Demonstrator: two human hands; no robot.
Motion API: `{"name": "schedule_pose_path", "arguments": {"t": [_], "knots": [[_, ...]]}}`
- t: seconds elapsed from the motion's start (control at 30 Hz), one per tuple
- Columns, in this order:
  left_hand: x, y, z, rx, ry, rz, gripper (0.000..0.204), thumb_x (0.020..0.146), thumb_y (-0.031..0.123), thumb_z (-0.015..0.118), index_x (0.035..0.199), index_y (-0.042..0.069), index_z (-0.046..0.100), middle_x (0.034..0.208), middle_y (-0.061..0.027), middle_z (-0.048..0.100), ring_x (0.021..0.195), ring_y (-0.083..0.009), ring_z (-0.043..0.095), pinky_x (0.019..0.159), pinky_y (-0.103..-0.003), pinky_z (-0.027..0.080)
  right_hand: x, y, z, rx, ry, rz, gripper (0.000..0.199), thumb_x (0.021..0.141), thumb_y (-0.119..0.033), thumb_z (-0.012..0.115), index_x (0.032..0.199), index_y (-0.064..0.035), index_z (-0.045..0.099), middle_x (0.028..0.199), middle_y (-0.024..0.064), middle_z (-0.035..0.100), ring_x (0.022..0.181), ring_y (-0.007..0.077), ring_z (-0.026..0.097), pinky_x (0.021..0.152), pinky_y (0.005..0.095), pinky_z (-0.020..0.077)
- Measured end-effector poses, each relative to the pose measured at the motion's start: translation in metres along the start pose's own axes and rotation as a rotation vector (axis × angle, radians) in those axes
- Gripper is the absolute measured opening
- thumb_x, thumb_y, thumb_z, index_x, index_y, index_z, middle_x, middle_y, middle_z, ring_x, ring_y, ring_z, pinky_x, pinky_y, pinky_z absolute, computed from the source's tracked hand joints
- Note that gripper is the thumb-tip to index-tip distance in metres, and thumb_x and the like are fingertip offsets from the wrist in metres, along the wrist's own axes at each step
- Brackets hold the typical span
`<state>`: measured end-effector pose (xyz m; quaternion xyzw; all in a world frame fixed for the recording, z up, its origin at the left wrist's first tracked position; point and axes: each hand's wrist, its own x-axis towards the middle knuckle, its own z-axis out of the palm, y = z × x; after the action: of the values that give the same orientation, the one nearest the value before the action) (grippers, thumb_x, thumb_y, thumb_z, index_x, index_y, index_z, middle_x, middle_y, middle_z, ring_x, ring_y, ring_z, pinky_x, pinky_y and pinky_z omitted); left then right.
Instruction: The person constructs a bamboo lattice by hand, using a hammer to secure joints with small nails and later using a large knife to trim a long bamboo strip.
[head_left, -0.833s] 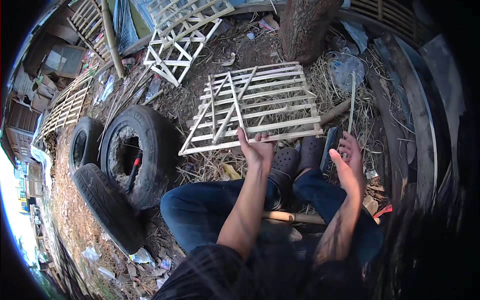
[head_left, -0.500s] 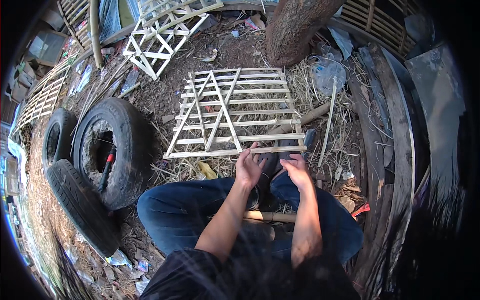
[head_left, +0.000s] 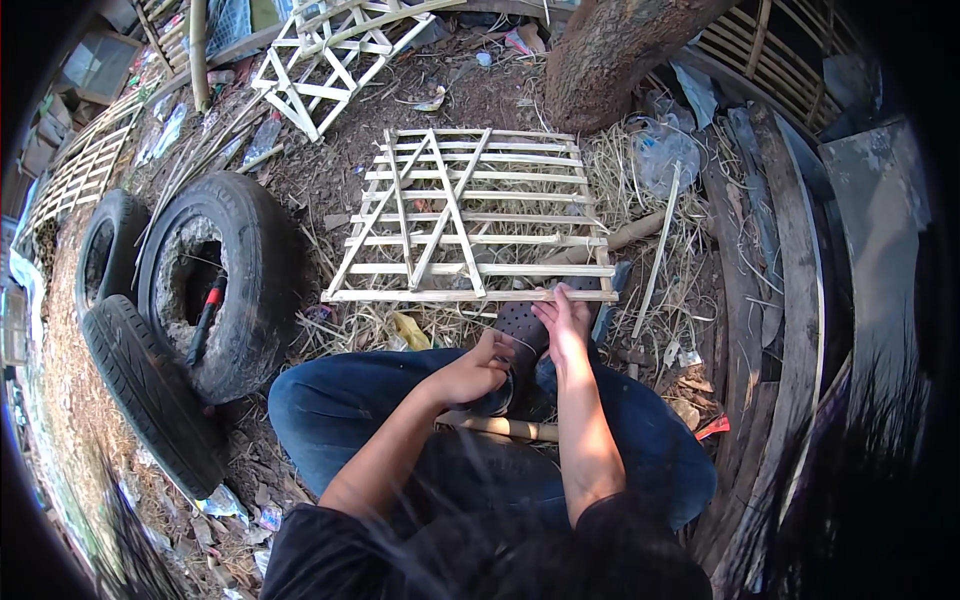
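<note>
A pale bamboo lattice panel (head_left: 520,216) lies in front of me, its long slats running side to side. Several slanting strips cross its left half in a zigzag. My right hand (head_left: 566,328) is at the panel's near edge, right of the middle, with fingertips closed on the nearest slat. Close to my body, left of the right hand, my left hand (head_left: 472,374) has its fingers curled in. Whatever it may hold is hidden. Between and beyond my hands shows a dark clog with holes (head_left: 522,325) on my foot.
Old tyres (head_left: 262,265) stand at the left, one holding a red-and-black handled tool (head_left: 208,318). Another lattice (head_left: 318,92) lies far left. A tree trunk (head_left: 590,75) rises behind. Planks (head_left: 795,280) line the right. A loose bamboo strip (head_left: 657,250) and a pole (head_left: 515,428) lie nearby.
My left hand has drawn back and left from the panel, its fingers curling. My right hand has moved forward and left onto the near slat. The view has shifted slightly.
</note>
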<state>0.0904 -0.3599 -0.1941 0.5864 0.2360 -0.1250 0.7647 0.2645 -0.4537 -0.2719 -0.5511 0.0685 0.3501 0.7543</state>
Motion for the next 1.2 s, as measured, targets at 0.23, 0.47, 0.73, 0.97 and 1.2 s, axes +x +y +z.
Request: {"name": "schedule_pose_path", "arguments": {"t": [0.23,0.47,0.73,0.97,1.2], "knots": [[-0.079,0.092,-0.109,0.521,0.383,0.101,0.054,0.086,0.017,0.065,0.131,0.002,0.04,0.123,-0.0171,0.055,0.112,-0.0251,0.056,0.094,-0.037,0.046,0.004,-0.034,0.021,-0.146,-0.056,-0.188,0.021,0.092,-0.013,0.062,0.109,-0.0034,0.053,0.101,0.0145,0.066,0.087,0.0213,0.066,0.077,0.0366,0.0574],[-0.081,0.082,-0.163,0.856,1.042,-0.003,0.061,0.084,0.034,0.067,0.129,0.001,0.042,0.126,-0.0249,0.054,0.116,-0.0401,0.055,0.097,-0.043,0.043,-0.013,-0.051,0.049,-0.22,-0.089,-0.241,0.016,0.092,-0.007,0.06,0.105,-0.0013,0.053,0.101,0.0157,0.066,0.099,0.0217,0.065,0.083,0.0363,0.0564],[-0.09,0.086,-0.155,0.769,0.916,-0.112,0.069,0.082,0.045,0.065,0.131,0.003,0.042,0.126,-0.024,0.057,0.112,-0.0385,0.059,0.094,-0.044,0.045,-0.028,-0.042,-0.005,-0.21,0.066,-0.198,0.018,0.092,-0.006,0.057,0.109,-0.0029,0.051,0.103,0.0167,0.067,0.094,0.0244,0.066,0.08,0.0369,0.0551],[-0.088,0.08,-0.152,0.764,0.894,-0.122,0.071,0.083,0.046,0.066,0.134,0.004,0.041,0.129,-0.025,0.054,0.117,-0.0387,0.056,0.097,-0.043,0.044,-0.037,-0.045,-0.026,-0.152,0.114,-0.062,0.029,0.093,-0.023,0.061,0.113,-0.0051,0.049,0.094,0.02,0.066,0.083,0.025,0.068,0.067,0.0358,0.0573],[-0.079,0.076,-0.145,0.807,0.928,-0.152,0.074,0.082,0.049,0.066,0.134,0.003,0.04,0.129,-0.0242,0.055,0.118,-0.0386,0.055,0.098,-0.045,0.043,-0.054,-0.072,0.005,-0.098,-0.033,-0.127,0.025,0.095,-0.017,0.056,0.116,-0.0045,0.052,0.096,0.0211,0.067,0.078,0.0239,0.07,0.062,0.0343,0.0591]]}}
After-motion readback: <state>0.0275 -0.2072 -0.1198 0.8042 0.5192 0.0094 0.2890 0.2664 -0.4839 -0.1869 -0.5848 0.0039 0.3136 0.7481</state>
